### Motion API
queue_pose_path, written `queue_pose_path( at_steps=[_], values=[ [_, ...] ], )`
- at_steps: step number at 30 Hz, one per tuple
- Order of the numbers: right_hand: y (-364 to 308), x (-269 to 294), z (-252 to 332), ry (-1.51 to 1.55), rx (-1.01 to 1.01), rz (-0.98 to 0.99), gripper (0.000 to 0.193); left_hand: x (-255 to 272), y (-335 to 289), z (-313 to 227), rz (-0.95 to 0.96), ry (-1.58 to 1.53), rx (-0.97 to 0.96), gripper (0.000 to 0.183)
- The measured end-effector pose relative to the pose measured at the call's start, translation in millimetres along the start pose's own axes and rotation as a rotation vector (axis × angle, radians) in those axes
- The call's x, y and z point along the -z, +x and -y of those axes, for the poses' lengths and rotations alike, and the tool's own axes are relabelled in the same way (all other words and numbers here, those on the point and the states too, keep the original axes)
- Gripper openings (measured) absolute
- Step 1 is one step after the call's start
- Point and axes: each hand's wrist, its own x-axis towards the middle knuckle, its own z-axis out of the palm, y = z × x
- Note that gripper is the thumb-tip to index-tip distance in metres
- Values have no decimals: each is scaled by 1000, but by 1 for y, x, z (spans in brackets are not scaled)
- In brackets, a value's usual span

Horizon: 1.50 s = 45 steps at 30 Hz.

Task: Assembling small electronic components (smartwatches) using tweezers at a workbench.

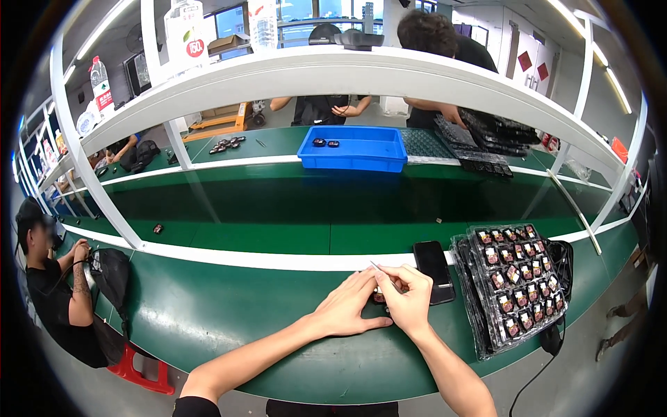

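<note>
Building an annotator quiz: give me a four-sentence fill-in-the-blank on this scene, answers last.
1. The slim tool is gripped in the person's ____.
2. The black phone lies just to the ____ of the stack of clear trays.
3. The bin beyond the hands is ____ in colour.
4. Inside it sit ____ small dark parts.

Missing words: right hand; left; blue; two.
</note>
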Motion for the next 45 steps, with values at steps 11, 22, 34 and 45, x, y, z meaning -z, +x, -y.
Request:
queue_pose_path(
  at_steps=[11, 22, 34, 45],
  values=[
    [-10, -2, 19, -63, 144, 77, 15, 18, -49, 25, -229, -289, 18, 65],
    [-35, -5, 31, -352, 373, 417, 31, 52, -28, 28, -676, -391, 100, 17],
    [116, 202, 51, -5, 60, -847, 52, 83, 198, -43, -213, -1104, 464, 150],
    [186, 259, 70, 432, -508, -338, 126, 99, 236, -49, -49, -1203, 486, 149]
  ],
)
